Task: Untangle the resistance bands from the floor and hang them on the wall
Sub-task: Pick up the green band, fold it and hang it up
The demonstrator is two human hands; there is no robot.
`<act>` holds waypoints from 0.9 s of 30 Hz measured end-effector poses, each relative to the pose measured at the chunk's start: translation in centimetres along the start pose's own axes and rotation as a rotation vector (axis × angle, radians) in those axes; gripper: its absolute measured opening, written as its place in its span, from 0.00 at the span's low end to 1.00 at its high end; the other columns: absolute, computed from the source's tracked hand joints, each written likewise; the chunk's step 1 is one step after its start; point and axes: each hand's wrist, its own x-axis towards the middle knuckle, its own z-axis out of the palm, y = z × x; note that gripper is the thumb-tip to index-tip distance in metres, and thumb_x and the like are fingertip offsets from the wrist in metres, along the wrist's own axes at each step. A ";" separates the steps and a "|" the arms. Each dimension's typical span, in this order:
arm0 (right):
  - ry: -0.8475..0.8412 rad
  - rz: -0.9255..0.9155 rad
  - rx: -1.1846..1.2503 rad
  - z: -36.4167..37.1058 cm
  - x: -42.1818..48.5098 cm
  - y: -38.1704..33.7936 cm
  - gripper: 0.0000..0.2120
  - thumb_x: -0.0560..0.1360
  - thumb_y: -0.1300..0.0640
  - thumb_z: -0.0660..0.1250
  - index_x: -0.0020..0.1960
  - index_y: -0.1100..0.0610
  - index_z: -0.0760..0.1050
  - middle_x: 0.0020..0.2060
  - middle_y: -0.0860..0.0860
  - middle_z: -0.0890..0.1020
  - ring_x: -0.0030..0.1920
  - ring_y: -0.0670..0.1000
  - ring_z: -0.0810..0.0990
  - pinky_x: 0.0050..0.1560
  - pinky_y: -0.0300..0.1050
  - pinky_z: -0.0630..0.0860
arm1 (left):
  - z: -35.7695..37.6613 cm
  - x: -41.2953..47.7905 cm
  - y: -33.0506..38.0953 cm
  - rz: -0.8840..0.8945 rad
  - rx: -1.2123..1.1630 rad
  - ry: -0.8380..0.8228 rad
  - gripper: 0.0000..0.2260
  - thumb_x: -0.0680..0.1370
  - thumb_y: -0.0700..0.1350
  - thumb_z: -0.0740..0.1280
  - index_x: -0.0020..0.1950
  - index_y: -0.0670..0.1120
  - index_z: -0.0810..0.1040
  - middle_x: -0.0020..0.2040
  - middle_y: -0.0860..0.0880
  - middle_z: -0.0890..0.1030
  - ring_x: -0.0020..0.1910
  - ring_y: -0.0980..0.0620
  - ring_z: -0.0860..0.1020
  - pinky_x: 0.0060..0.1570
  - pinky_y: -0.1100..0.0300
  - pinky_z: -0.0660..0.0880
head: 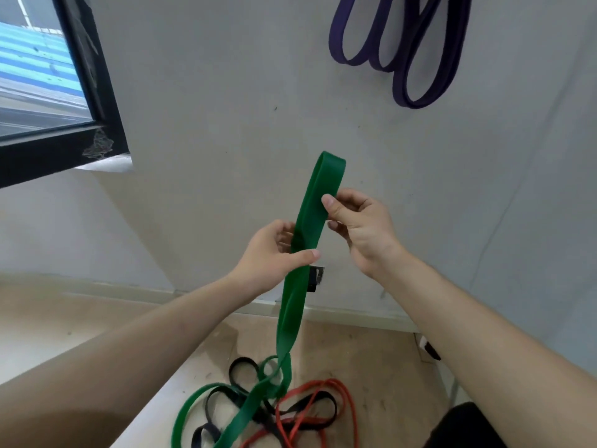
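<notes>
A wide green resistance band (311,202) rises from the floor to chest height in front of the grey wall. My left hand (274,253) pinches it lower down, thumb across its front. Higher up, my right hand (358,221) grips the band's right edge just below its folded top loop. The band's lower part trails down into a tangle on the floor with black bands (239,396) and a red band (323,412). Purple bands (416,56) hang in loops on the wall at the upper right.
A black-framed window (87,92) is set in the wall at the upper left. A pale skirting board (355,315) runs along the wall's base. A small dark fitting (316,279) sits low on the wall behind the green band. The floor is beige.
</notes>
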 end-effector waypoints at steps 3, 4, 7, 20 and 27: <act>0.028 0.003 0.010 -0.5 -0.2 -0.1 0.05 0.74 0.62 0.74 0.45 0.53 0.81 0.41 0.48 0.86 0.42 0.47 0.83 0.44 0.42 0.75 | 0.7 0.1 0.3 0.018 -0.022 0.017 0.19 0.71 0.43 0.80 0.58 0.44 0.78 0.51 0.43 0.85 0.47 0.46 0.85 0.48 0.57 0.84; 0.038 0.000 0.009 -0.6 -0.2 -0.1 0.05 0.73 0.63 0.74 0.45 0.53 0.81 0.41 0.48 0.86 0.42 0.47 0.83 0.45 0.43 0.75 | 0.8 0.1 0.3 0.030 -0.041 0.005 0.18 0.72 0.42 0.80 0.58 0.44 0.78 0.51 0.43 0.84 0.46 0.45 0.85 0.47 0.58 0.83; 0.076 -0.010 0.002 -1.1 -0.2 0.0 0.07 0.73 0.64 0.75 0.43 0.53 0.80 0.38 0.48 0.86 0.40 0.47 0.84 0.44 0.43 0.75 | 1.1 0.1 0.4 0.094 -0.068 0.016 0.17 0.73 0.39 0.78 0.58 0.48 0.78 0.49 0.45 0.84 0.43 0.49 0.83 0.45 0.61 0.82; 0.189 -0.391 -0.730 -3.8 -0.6 -0.7 0.18 0.65 0.49 0.82 0.45 0.56 0.78 0.37 0.47 0.79 0.37 0.42 0.75 0.40 0.35 0.73 | 0.2 0.8 0.1 0.193 0.024 0.023 0.26 0.73 0.38 0.77 0.68 0.55 0.78 0.50 0.45 0.83 0.48 0.46 0.81 0.57 0.48 0.80; -0.412 -0.355 -1.106 -4.2 -0.5 -1.3 0.29 0.68 0.47 0.80 0.67 0.47 0.76 0.58 0.40 0.79 0.62 0.44 0.75 0.67 0.49 0.72 | -1.3 0.7 0.2 0.235 0.144 -0.144 0.26 0.71 0.36 0.73 0.67 0.52 0.80 0.50 0.54 0.86 0.47 0.54 0.82 0.49 0.56 0.81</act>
